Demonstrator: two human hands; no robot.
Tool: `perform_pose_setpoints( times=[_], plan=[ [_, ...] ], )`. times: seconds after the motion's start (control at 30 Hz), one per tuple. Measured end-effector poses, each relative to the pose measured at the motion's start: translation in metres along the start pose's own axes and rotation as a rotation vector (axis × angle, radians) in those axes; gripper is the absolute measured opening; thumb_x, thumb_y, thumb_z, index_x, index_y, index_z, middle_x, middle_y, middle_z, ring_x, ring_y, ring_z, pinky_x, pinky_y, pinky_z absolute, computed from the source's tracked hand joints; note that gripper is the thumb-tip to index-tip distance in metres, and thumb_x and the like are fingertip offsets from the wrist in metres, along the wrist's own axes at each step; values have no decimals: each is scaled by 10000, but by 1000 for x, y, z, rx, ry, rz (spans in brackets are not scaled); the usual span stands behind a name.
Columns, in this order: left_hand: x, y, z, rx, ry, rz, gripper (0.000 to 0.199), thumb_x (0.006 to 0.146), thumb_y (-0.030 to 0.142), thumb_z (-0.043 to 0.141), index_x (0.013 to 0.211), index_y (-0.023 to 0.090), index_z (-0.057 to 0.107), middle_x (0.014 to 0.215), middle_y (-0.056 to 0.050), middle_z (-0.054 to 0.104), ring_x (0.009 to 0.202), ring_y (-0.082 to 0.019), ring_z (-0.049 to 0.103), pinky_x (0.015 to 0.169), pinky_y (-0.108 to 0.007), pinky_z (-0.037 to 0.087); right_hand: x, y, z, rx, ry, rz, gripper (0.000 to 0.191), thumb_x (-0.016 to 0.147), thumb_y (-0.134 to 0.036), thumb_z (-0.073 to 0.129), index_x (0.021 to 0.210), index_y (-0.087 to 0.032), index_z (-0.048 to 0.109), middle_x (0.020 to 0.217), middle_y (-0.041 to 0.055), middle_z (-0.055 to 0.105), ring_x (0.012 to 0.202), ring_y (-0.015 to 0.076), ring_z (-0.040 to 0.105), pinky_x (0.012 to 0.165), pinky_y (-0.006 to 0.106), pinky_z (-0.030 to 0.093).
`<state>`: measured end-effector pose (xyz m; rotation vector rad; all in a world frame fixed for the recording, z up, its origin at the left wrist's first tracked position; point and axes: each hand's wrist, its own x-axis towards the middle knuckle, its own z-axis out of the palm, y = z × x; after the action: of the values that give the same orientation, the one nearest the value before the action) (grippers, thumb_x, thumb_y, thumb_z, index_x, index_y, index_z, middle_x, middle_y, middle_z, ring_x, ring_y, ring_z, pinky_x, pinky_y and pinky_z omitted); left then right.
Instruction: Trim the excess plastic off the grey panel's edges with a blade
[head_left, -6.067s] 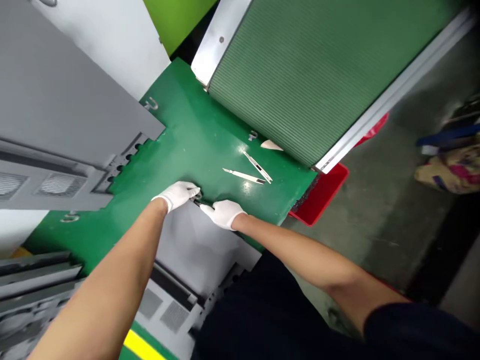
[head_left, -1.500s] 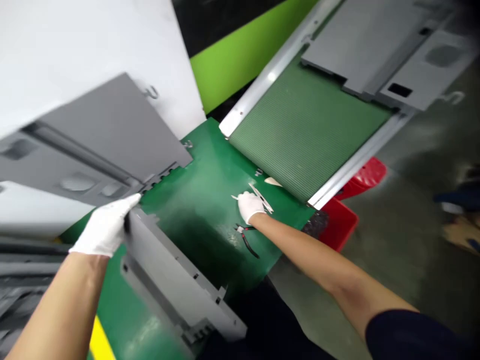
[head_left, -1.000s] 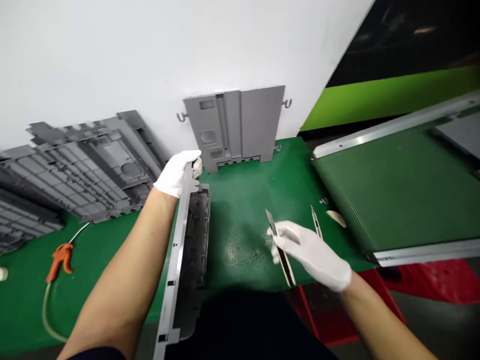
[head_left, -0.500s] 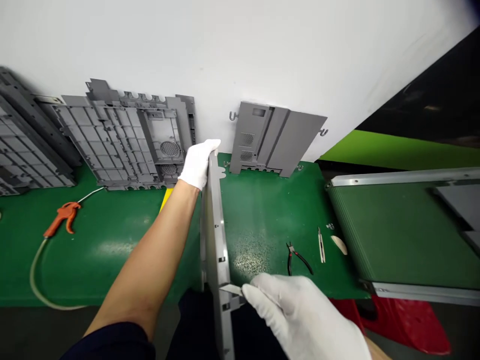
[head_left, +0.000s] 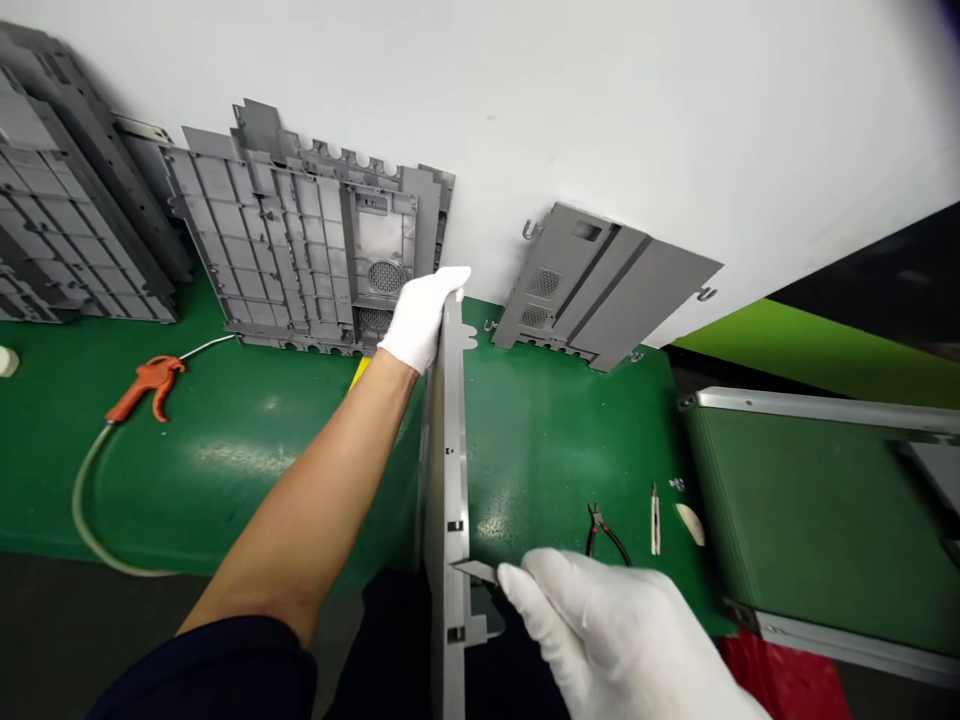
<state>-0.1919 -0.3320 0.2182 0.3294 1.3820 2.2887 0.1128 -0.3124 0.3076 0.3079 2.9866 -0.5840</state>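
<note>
My left hand [head_left: 425,318], in a white glove, is closed round the far end of a grey plastic panel [head_left: 454,420]. The panel is upright with its narrow edge facing me, and a rounded tab juts from its far right side. My gloved right hand [head_left: 622,635] pinches a knife [head_left: 477,571]; only its flat pointed blade shows, the rest being covered by the fingers. The blade tip meets the panel's edge between two small dark slots. Below the picture the panel's near end is cut off.
Grey ribbed panels [head_left: 300,240] lean on the white wall at left, and another panel [head_left: 600,285] leans right of centre among hooks. An orange air gun [head_left: 146,385] lies on the green bench [head_left: 225,480]. Pliers [head_left: 600,525], a white-handled tool [head_left: 655,520] and a conveyor [head_left: 810,500] are at right.
The camera view has turned, shifting the background rightward. The knife blade has moved slightly up along the panel's edge, away from the lower slot. Both hands keep their holds.
</note>
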Motion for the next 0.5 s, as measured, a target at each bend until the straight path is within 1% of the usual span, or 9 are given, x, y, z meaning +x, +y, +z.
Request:
perform_pose_setpoints(
  times=[0.13,0.2,0.33,0.43,0.5],
  plan=[
    [3,-3,-6,-8,-28,6,323,778,312,717,574,187,499,533,24,452,465,-92,375,448,-279,297,11,-4,-3,-104,2,-104,416,1015,-444,429,650,-246,451,505,-47,533,353,101,426,398,252,297],
    [5,-4,-7,-22,-38,7,321,785,314,716,584,187,500,549,20,457,475,-91,380,454,-280,295,15,-6,-5,-170,10,-141,411,1010,-428,432,640,-250,443,483,-43,517,332,107,407,387,275,269],
    [5,-5,-8,-36,-27,-15,335,788,316,722,585,186,489,553,20,449,491,-88,388,474,-278,311,18,-11,-5,-263,-2,-175,423,1003,-433,411,619,-256,417,429,-41,463,297,117,383,356,304,198],
    [3,-3,-10,-45,-15,-29,325,797,314,714,591,182,500,561,15,454,510,-95,413,488,-278,324,18,-13,-3,-311,-14,-179,411,994,-438,410,625,-259,430,407,-38,446,276,121,379,343,320,134],
    [1,-2,-11,-49,-5,-28,328,797,304,716,588,182,495,566,16,448,519,-99,427,498,-280,333,16,-15,-1,-323,1,-205,381,987,-413,424,639,-260,445,401,-38,438,264,121,371,345,327,88]
  ],
)
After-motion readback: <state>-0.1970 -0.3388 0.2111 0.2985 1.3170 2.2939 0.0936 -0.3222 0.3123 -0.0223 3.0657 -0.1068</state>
